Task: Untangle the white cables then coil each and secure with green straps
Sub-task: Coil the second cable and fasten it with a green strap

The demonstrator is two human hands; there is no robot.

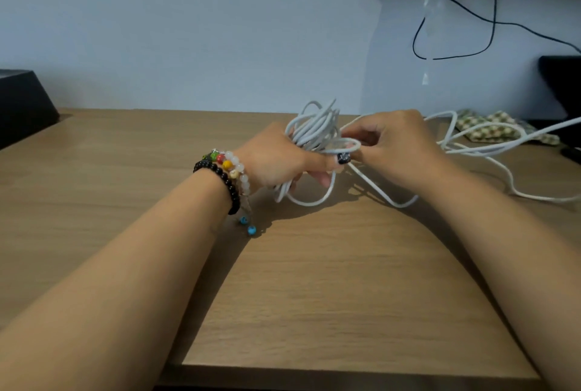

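Observation:
My left hand (276, 159) grips a bundle of coiled white cable (317, 126) held upright above the wooden table (314, 280); loops stick out above and below the fist. My right hand (396, 145) pinches a strand of the same white cable just right of the bundle, near my left thumb. From there the loose white cable (490, 151) trails in slack loops across the table to the right edge of the view. No green strap is visible.
A checked green-and-cream cloth (503, 128) lies at the back right under the loose cable. A dark box (22, 104) stands at the far left. Black objects and a black wire (452, 56) sit along the wall at the right.

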